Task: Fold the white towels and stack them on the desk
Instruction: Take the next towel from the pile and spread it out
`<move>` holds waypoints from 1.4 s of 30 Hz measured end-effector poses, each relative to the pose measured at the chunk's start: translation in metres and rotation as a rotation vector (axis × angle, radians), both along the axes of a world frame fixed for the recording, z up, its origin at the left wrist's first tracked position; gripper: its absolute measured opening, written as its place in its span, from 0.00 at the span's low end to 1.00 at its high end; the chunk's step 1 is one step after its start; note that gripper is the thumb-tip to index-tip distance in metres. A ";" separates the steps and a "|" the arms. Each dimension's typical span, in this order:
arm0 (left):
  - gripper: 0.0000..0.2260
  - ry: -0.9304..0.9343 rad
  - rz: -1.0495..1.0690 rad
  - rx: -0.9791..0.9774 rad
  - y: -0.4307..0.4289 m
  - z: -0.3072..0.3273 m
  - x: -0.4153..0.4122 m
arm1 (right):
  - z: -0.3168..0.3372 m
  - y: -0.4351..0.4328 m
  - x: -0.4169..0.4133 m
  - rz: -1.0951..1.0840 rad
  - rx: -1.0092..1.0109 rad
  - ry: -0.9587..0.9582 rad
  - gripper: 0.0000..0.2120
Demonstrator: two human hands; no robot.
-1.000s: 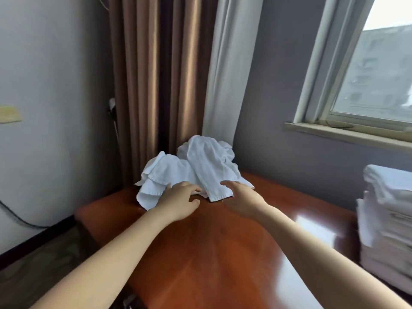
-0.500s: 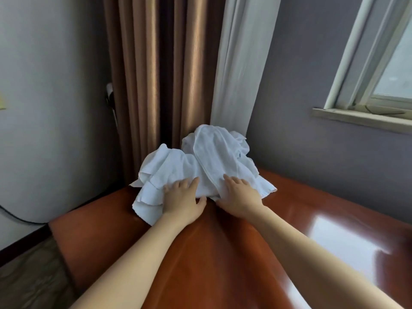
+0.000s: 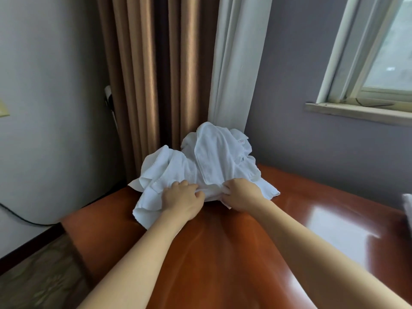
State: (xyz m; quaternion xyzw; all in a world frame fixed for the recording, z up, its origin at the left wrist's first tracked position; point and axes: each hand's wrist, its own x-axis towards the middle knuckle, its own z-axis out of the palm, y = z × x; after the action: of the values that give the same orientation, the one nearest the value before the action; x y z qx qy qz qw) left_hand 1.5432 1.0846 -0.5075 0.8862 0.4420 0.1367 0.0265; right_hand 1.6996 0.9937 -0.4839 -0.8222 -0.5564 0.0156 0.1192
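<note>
A heap of crumpled white towels (image 3: 207, 161) lies at the far corner of the reddish-brown wooden desk (image 3: 223, 253), against the curtains. My left hand (image 3: 181, 200) grips the near edge of the heap, fingers curled into the cloth. My right hand (image 3: 242, 194) grips the same near edge a little to the right, with a bunched fold of towel between the two hands. At the right border a sliver of the white towel stack (image 3: 408, 206) shows on the desk.
Brown curtains (image 3: 142, 74) and a white sheer curtain (image 3: 236, 63) hang behind the heap. A window with a sill (image 3: 356, 110) is at the upper right. A dark cable (image 3: 20, 216) runs along the left wall by the floor.
Both hands went from reaching, to lying flat on the heap, to curling into its near edge. The view turned left and closer, so the folded stack slid almost out of view.
</note>
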 end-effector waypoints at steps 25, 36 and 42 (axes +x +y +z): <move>0.27 -0.691 -0.360 -0.538 -0.193 0.078 -0.013 | 0.061 -0.254 -0.070 0.061 0.671 0.720 0.12; 0.14 -0.347 -0.470 -0.568 -0.271 0.081 -0.017 | 0.057 -0.356 -0.078 0.159 -0.115 0.944 0.14; 0.14 0.640 -0.428 -0.935 -0.279 0.096 -0.053 | 0.047 -0.335 -0.068 -0.057 0.334 0.495 0.14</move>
State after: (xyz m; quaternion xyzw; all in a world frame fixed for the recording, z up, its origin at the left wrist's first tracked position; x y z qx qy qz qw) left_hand 1.4897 0.8052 -0.4118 0.8470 0.2529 -0.3536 0.3059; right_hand 1.6315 0.6591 -0.4373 -0.7775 -0.4820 0.1206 0.3855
